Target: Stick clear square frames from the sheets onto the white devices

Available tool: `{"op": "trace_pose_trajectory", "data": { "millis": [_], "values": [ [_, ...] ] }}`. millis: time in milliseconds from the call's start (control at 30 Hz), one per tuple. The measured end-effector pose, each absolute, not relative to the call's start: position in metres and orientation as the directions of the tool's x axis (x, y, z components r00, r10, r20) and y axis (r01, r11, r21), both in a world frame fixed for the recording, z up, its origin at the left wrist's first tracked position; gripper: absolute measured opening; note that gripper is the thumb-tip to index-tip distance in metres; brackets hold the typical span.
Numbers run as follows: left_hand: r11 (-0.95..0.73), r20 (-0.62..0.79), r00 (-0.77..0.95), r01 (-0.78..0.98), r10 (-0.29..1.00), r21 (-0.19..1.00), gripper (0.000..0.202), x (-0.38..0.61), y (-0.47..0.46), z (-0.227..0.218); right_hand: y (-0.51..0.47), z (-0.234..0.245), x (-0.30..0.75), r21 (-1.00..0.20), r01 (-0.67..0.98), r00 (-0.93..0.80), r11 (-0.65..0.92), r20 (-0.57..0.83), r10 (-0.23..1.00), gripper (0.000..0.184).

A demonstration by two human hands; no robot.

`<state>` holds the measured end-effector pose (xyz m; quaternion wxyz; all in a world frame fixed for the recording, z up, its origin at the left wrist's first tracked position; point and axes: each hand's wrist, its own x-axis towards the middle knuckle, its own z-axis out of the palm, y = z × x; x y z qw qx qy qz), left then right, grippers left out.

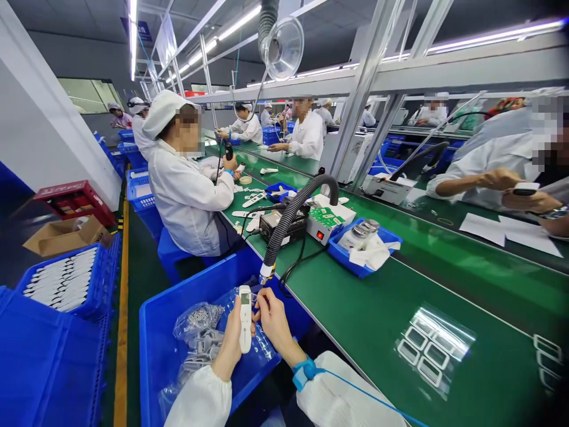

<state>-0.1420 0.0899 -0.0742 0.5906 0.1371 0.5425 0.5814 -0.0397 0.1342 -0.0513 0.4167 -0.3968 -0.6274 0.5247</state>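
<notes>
Far left of the bin (149, 362): blue crate (48, 362), white parts (62, 279) in rows in a blue tray (95, 287), open carton (69, 236) and red crate (75, 201) behind. Yellow line (121, 338) on the floor, just left of the bin. Co-worker (189, 190) in white cap and coat sits beyond the bin, at the bench (382, 317).

Inside the bin: clear bags (202, 317) of small parts, details too small to read. Over the bin, left hand (232, 339) grasps the device (245, 329), white, slim, roughly upright, small screen near its top. Right hand (274, 320) right beside, thumb and fingertips bent together next to the screen; can't tell if they pinch anything. Blue strap (304, 372) on right wrist, cord trailing right.

Hose (288, 216), black, ribbed, arches over; its end is near the bin's far right corner. On the bench, right of the bin: black box (271, 224), white box (316, 234) with green board (326, 216) on top, then small tray (362, 271) holding crumpled white stuff. Farther right of the bin: film (460, 335) with white frames (430, 372), more frames at picture edge. Second co-worker (489, 160) across the bench, both hands raised around a small item.
</notes>
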Motion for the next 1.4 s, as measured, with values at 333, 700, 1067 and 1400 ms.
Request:
{"op": "trace_pose_trajectory", "data": {
  "millis": [333, 700, 1067, 1400],
  "values": [
    [0.284, -0.430, -0.286, -0.433, 0.857, 0.855, 0.068, -0.126, 0.093, -0.065, 0.128, -0.038, 0.009, -0.979, 0.068, -0.276, 0.192, 0.166, 0.947, 0.027],
    [0.412, -0.506, -0.096, -0.461, 0.857, 0.786, 0.071, -0.059, 0.035, -0.056, 0.056, -0.014, 0.122, -0.974, -0.108, -0.066, -0.201, -0.194, 0.979, 0.044],
    [0.514, -0.492, 0.154, -0.327, 0.857, 0.793, 0.062, 0.001, -0.005, -0.016, 0.001, -0.011, 0.190, -0.888, -0.232, 0.006, -0.397, -0.409, 0.912, 0.055],
    [0.590, -0.533, 0.256, -0.289, 0.806, 0.754, 0.059, 0.025, -0.014, -0.006, -0.020, 0.012, 0.211, -0.877, -0.243, 0.030, -0.415, -0.434, 0.900, 0.050]
  ]
}}
